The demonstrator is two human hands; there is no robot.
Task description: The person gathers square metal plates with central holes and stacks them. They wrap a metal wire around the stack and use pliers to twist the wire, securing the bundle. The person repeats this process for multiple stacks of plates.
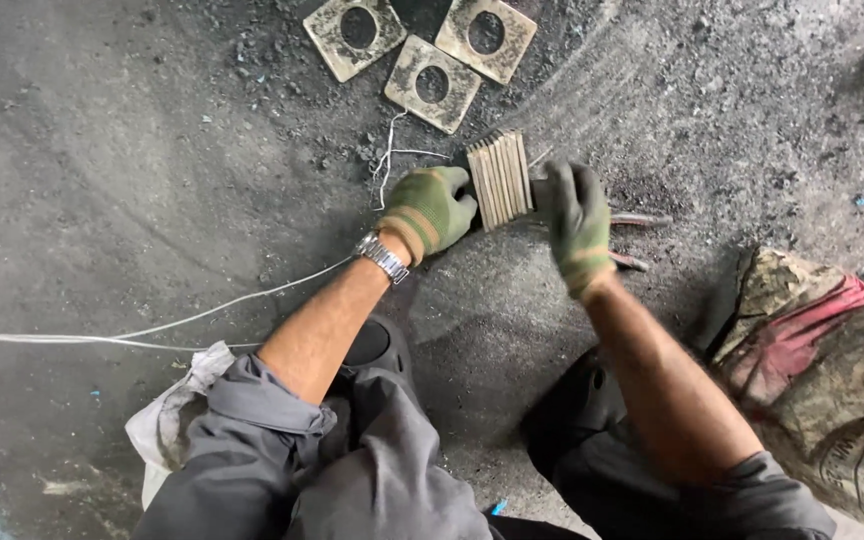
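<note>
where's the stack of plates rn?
Head view, just above centre: the stack of square plates stands on edge on the dark floor, gripped between the left hand and right hand, below three loose holed plates.

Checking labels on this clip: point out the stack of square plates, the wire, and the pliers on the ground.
stack of square plates [500, 180], head view, middle of the upturned edges.
wire [202, 315], head view, pale strand left of the forearm.
pliers [637, 220], head view, upper handle.
</note>
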